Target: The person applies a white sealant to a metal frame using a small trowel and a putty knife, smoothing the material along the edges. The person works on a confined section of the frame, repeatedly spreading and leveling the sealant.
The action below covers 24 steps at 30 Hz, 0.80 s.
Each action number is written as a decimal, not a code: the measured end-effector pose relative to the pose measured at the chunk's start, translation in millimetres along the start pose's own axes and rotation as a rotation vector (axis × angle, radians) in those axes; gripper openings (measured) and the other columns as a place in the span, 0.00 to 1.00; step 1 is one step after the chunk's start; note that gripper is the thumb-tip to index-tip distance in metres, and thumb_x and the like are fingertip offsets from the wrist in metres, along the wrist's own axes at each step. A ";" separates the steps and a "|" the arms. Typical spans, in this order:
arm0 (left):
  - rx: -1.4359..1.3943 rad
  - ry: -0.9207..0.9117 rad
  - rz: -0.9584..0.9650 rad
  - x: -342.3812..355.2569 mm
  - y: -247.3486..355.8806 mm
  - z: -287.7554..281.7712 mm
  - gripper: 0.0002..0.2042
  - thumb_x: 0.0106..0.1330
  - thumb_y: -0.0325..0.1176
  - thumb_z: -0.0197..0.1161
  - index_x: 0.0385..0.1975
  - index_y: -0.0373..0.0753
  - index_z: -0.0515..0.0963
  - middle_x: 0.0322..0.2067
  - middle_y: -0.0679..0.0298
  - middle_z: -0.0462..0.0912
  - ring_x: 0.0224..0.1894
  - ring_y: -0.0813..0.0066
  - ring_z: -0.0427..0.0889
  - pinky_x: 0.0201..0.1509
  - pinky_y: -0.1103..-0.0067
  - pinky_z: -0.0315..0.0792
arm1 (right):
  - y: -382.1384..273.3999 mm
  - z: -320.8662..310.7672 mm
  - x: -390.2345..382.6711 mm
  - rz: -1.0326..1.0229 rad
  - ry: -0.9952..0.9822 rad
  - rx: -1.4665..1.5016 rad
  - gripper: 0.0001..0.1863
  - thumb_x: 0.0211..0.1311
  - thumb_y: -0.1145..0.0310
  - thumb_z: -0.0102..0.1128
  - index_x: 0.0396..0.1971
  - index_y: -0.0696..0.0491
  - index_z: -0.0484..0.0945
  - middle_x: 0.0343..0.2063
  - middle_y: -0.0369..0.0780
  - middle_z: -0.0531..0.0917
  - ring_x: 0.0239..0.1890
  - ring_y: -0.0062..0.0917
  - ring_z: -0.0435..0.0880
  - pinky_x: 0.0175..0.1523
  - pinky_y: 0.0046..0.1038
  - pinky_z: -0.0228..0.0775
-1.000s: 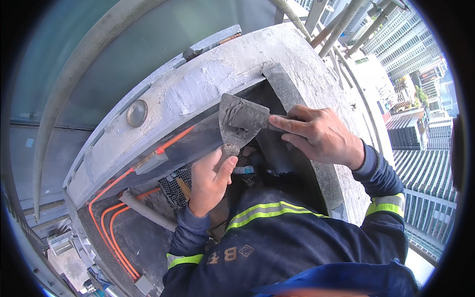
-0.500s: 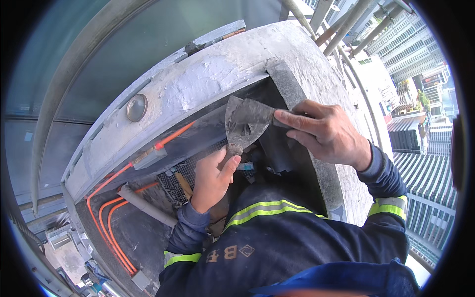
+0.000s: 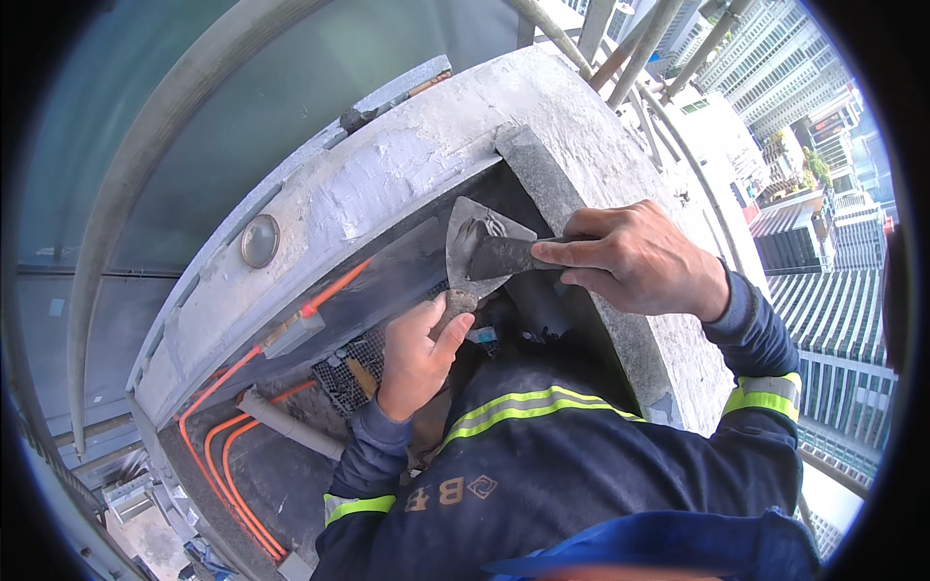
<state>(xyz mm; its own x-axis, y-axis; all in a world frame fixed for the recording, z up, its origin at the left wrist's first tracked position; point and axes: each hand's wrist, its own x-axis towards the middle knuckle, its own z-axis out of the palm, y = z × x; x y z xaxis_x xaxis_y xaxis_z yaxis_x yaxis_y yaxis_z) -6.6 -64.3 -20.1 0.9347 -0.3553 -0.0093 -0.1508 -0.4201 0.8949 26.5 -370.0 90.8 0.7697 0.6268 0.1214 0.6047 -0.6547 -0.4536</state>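
Observation:
My left hand [image 3: 412, 356] grips the short handle of a wide putty knife [image 3: 459, 232], its blade pointing up and away from me. Wet-looking grey paste is smeared on that blade. In my right hand [image 3: 647, 259] is a second, narrower putty knife [image 3: 504, 259], pinched near the blade with the thumb and fingers. Its dark blade lies across the wide one, and the two appear to touch. Both tools are above a recess beside a curved concrete ledge [image 3: 373, 189]. The right-hand tool's handle is mostly hidden by my fingers.
Orange pipes [image 3: 228, 455] and a grey pipe [image 3: 291, 424] run through the recess at left. A round fixture [image 3: 260, 241] sits in the ledge. Metal scaffold poles [image 3: 126, 184] stand at left and upper right. Tall buildings [image 3: 843, 358] show far below at right.
The narrower putty knife has slid lower across the wide blade, uncovering its upper part and the grey paste. The wide blade has turned slightly. The whole view has shifted a little.

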 end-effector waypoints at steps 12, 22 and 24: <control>-0.275 -0.061 -0.137 8.3 25.2 -18.6 0.21 0.74 0.47 0.66 0.43 0.29 0.82 0.27 0.66 0.81 0.21 0.86 0.75 0.25 0.85 0.67 | 4.1 -11.0 -10.3 0.062 -0.005 0.161 0.26 0.61 0.71 0.70 0.61 0.50 0.82 0.35 0.43 0.85 0.33 0.37 0.86 0.39 0.35 0.77; -0.505 -0.358 -0.016 34.6 23.8 -47.1 0.26 0.74 0.56 0.61 0.34 0.32 0.80 0.23 0.66 0.78 0.25 0.82 0.77 0.28 0.83 0.67 | 65.8 2.0 -2.2 -0.016 0.114 0.589 0.27 0.76 0.57 0.58 0.68 0.54 0.74 0.38 0.39 0.79 0.38 0.23 0.77 0.46 0.29 0.70; -0.476 -0.320 0.001 35.1 29.9 -50.8 0.26 0.74 0.56 0.61 0.33 0.33 0.79 0.21 0.67 0.77 0.23 0.82 0.75 0.27 0.83 0.65 | 68.0 8.9 -0.3 -0.039 0.101 0.591 0.27 0.75 0.58 0.58 0.69 0.52 0.74 0.41 0.40 0.80 0.40 0.24 0.77 0.48 0.30 0.70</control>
<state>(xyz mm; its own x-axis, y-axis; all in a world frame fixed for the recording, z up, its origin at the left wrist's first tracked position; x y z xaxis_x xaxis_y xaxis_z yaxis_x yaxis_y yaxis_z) 38.1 -47.0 28.9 0.7796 -0.6216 -0.0769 0.0795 -0.0236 0.9966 65.6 -410.9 52.1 0.7826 0.5831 0.2182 0.4389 -0.2681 -0.8576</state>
